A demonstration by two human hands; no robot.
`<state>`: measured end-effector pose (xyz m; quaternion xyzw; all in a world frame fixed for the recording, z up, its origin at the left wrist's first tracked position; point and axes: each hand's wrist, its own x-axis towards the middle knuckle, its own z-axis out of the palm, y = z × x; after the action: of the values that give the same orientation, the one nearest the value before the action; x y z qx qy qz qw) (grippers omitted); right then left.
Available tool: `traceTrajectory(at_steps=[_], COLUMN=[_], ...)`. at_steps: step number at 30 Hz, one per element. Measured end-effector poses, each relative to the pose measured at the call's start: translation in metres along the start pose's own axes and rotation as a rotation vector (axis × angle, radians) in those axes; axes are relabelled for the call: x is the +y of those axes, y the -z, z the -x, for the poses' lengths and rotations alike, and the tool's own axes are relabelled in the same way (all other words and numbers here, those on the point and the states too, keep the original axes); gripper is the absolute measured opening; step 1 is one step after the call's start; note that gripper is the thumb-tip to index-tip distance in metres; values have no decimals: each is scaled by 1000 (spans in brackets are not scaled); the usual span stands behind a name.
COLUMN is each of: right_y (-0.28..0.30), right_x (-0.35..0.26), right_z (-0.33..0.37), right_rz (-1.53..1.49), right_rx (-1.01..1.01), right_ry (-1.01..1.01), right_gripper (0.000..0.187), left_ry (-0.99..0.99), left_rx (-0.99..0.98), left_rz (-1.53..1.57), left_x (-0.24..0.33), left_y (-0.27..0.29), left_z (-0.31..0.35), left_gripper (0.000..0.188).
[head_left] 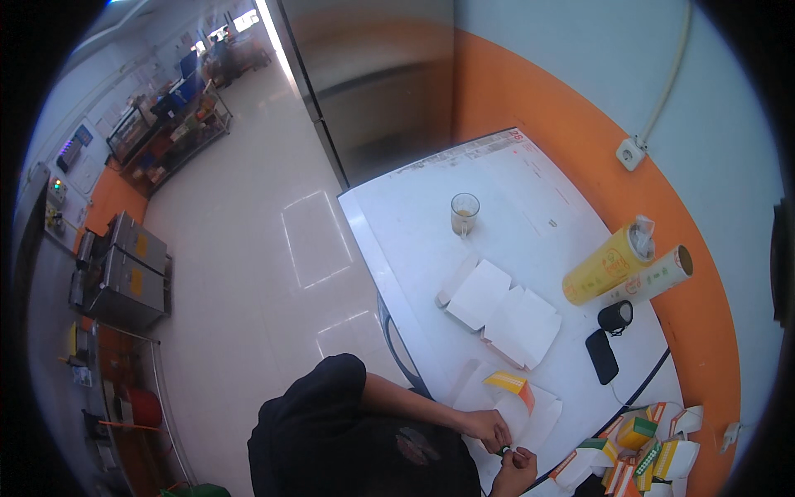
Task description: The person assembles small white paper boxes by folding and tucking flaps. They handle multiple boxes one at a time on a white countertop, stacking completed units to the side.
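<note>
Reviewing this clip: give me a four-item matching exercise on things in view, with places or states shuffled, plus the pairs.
Things
1. Glass mug
2. Upper wall socket
3. Left hand
4. Printed carton pile

Places or states
A. Heaped at the picture's lower right
B. Close beside the right hand
C. Partly filled
D. Fixed to the wall

Pairs: 1-C, 2-D, 3-B, 4-A
</note>
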<state>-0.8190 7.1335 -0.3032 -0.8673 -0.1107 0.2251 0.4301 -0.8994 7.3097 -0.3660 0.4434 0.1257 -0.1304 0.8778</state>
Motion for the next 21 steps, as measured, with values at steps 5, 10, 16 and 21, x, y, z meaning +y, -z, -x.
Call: traceTrajectory(at_steps=[5,10,16,21], right_y=[10,11,9,5], right_x=[-45,-65,-51,-51], right_z=[22,25,24,26], right_rz=[185,202,282,334], right_rx=[-68,-77,-109,-58], right_ry=[45,66,171,266], right_gripper=[16,16,19,20], left_ry=[-8,-21,-47,-155], left_rx=[17,1,68,93], left_rz=[-48,-7,-1,-211], left_x=[-1,-3,-3,5], left_y=[-1,0,-5,-12], left_z=[0,-2,-2,-1], left_gripper=[38,35,22,11])
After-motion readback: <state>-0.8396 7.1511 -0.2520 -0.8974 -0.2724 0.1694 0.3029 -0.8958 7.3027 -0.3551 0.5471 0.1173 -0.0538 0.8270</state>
